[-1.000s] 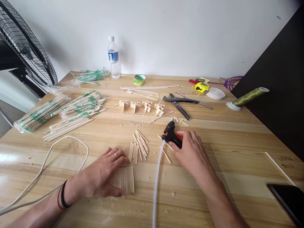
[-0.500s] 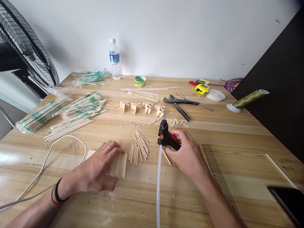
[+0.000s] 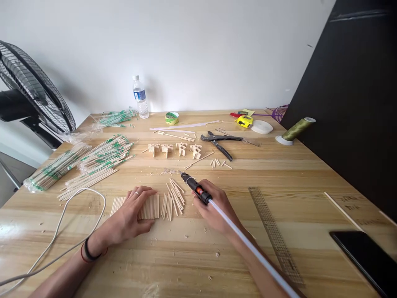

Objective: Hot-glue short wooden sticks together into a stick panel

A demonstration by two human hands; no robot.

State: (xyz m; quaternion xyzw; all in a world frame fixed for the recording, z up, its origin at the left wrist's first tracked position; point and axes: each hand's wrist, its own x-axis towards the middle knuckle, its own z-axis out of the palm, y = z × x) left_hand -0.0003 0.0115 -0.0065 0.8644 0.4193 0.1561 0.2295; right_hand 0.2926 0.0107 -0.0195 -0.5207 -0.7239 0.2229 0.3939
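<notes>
My left hand (image 3: 130, 211) spans a flat row of thin wooden sticks (image 3: 152, 207) lying side by side on the table, with fingers along its far edge and the thumb at its near edge. The palm hides the row's middle. My right hand (image 3: 217, 207) is wrapped around a black hot glue gun (image 3: 195, 187), whose nozzle points to the far left. A long translucent glue stick (image 3: 248, 238) trails from its back over my right forearm. Between both hands lie loose cut sticks (image 3: 175, 196). Several small stick assemblies (image 3: 167, 150) stand in a line farther back.
Bundles of wrapped sticks (image 3: 102, 153) lie at the left beside a fan (image 3: 34, 91) and a white cable (image 3: 63, 215). Black cutters (image 3: 220, 142), a tape measure (image 3: 245, 121) and a thread spool (image 3: 297, 129) are behind; a ruler (image 3: 274, 231) and a phone (image 3: 366, 256) lie right.
The stick row in my left hand has come down from a tilt to lie flat. My right hand has turned the glue gun, swinging its nozzle left and the glue stick to the right.
</notes>
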